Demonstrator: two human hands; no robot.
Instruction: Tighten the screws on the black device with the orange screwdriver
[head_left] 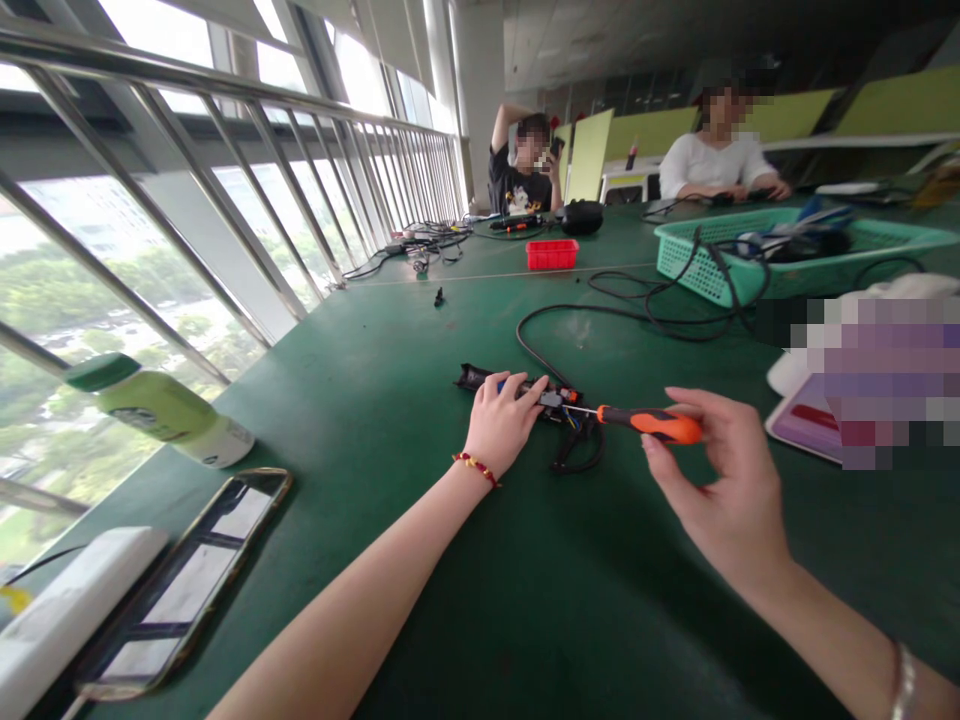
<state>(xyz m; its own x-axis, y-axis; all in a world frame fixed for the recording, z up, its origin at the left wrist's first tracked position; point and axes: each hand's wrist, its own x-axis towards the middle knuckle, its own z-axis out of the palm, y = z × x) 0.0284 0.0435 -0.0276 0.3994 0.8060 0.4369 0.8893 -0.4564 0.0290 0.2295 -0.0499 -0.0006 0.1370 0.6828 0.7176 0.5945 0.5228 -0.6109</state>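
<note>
In the middle of the table lies a black corded device (553, 400), with coloured wires and small orange parts showing on its right end. My left hand (501, 420) holds it down, fingers curled over its top, covering much of its middle. A screwdriver (645, 422) with an orange and black handle lies nearly level, its thin shaft reaching into the right part of the device. My right hand (720, 470) has thumb and fingertips around the back of that handle. The exact spot where the screwdriver's tip meets the device is too small to make out.
A green basket (697, 265) with cables stands back right; a red tray (552, 255) sits farther back. On the left are a bottle (161, 410), a phone (195, 580) and a white block (82, 610). Two people (525, 170) sit beyond.
</note>
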